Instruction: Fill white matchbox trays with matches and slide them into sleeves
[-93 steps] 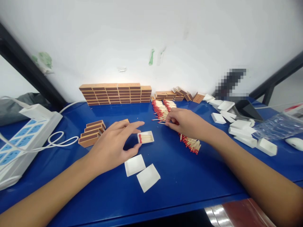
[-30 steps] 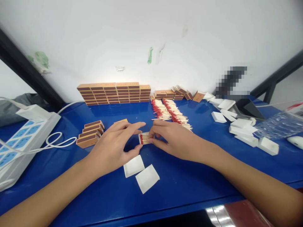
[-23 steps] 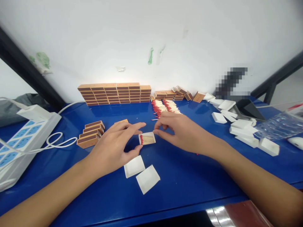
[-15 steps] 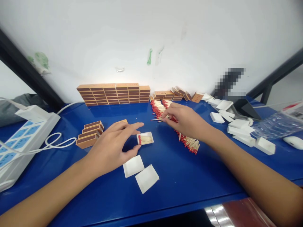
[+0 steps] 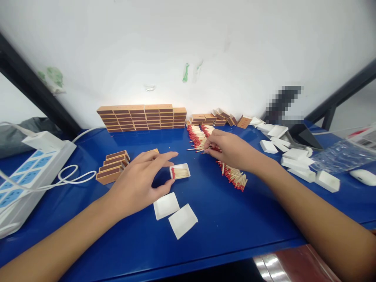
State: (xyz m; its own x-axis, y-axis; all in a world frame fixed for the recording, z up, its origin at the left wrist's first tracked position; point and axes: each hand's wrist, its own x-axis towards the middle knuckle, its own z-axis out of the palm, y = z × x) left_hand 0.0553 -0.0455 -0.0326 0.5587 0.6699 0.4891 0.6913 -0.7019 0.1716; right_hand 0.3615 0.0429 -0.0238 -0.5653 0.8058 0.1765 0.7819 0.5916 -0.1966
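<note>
My left hand (image 5: 143, 176) is open on the blue table, thumb and forefinger apart at the left end of a white matchbox tray (image 5: 188, 166). Red-tipped matches (image 5: 180, 173) lie in that tray. At the far pile of loose matches (image 5: 196, 135), my right hand (image 5: 225, 149) has thumb and forefinger pinched together; a match seems to be between them, partly hidden. A nearer heap of matches (image 5: 235, 178) lies below the right wrist. Two white trays (image 5: 166, 206) rest in front of my left hand. Beside it stand several brown matchboxes (image 5: 110, 174).
A wall of stacked matchboxes (image 5: 143, 117) stands at the back, with more boxes (image 5: 221, 116) tumbled to its right. White trays (image 5: 296, 158) are scattered at right near a clear plastic package (image 5: 337, 154) and a white mouse (image 5: 363, 177). A power strip (image 5: 35, 168) with cables lies left.
My right hand has shifted slightly to the right over the match pile, its fingertips still close together. The left hand stays beside the tray.
</note>
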